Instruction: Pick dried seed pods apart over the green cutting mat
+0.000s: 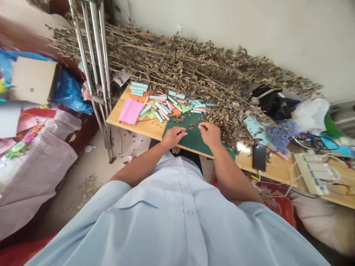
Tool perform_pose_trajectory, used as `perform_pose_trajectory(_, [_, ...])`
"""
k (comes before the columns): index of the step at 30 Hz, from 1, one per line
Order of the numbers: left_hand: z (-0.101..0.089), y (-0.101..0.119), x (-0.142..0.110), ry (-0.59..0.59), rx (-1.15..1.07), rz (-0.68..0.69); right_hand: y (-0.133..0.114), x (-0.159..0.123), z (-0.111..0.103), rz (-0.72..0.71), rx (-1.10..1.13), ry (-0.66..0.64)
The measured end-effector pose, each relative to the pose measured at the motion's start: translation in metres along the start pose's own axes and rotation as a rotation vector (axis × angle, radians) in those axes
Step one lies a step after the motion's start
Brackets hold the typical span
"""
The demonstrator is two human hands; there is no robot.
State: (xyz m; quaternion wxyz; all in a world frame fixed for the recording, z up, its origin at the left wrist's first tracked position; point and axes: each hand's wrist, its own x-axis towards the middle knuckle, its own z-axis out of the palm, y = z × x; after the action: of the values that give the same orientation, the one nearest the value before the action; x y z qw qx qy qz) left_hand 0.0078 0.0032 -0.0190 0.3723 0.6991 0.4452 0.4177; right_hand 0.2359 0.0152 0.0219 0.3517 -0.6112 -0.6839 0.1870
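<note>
Two hands | left hand (173, 137), right hand (210, 134): fingers pinched (contents unclear) | over green mat (191, 140), by its front edge

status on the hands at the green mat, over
left hand, right hand: fingers pinched over green cutting mat, anything held too small to tell. dried leaf bits on mat. heap of dried leafy stems crowding mat's right side.

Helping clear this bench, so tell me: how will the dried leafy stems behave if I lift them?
The dried leafy stems are probably light for their bulk, being shrivelled. Likely brittle too: crumbs lie on the green mat. Interlaced, they would probably lift as one tangled mass.
</note>
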Motion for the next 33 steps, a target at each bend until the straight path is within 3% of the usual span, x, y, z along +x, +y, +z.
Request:
perform_pose_trajectory(7, [0.002, -0.002, -0.001, -0.020, 0.015, 0.040, 0.011, -0.007, 0.024, -0.066, -0.097, -0.184])
perform_pose_trajectory(12, [0.002, -0.001, -0.002, -0.026, 0.013, 0.044, 0.015, 0.000, 0.023, -0.062, -0.121, -0.164])
perform_pose_trajectory(19, [0.003, -0.001, -0.001, -0.035, 0.008, 0.048, 0.019, 0.009, 0.026, -0.113, -0.177, -0.268])
perform_pose_trajectory(24, [0.003, -0.002, -0.001, -0.033, -0.005, 0.062, 0.017, 0.010, 0.024, -0.118, -0.182, -0.254])
perform_pose_trajectory(29, [0.004, -0.002, -0.002, -0.047, 0.010, 0.069, 0.001, 0.002, 0.015, 0.021, 0.007, -0.169])
perform_pose_trajectory(33, [0.003, -0.002, -0.002, -0.060, -0.002, 0.104, -0.032, -0.010, 0.009, 0.154, 0.225, -0.248])
